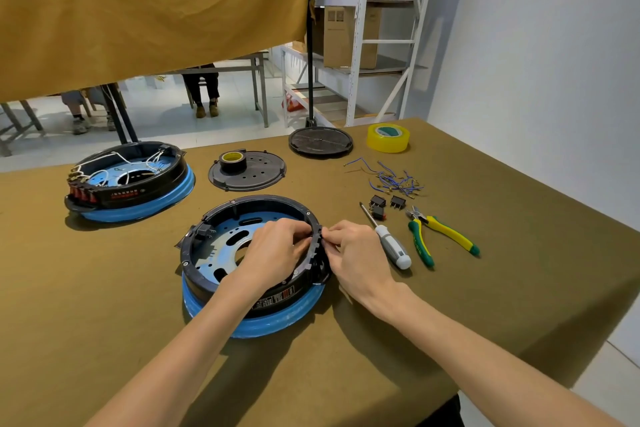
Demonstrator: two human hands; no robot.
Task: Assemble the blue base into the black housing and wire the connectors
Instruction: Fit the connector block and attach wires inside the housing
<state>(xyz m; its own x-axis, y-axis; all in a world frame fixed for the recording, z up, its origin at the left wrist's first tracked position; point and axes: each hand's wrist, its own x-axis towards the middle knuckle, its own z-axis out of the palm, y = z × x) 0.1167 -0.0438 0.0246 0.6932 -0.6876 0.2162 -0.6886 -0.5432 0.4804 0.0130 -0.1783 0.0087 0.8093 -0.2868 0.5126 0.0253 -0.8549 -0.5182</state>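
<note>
While my left hand (277, 246) curls its fingers over the inside of the black housing (207, 236) rim, my right hand (353, 253) pinches that rim's outer edge above the blue base (270, 322)

housing (221, 282) on counter (519, 253), near centre | wired unit (128, 180) behind-left | screwdriver (388, 236), pliers (440, 232) right | wires (394, 178), tape roll (388, 138) behind those

black housing (277, 300) | label print too small to read
</note>
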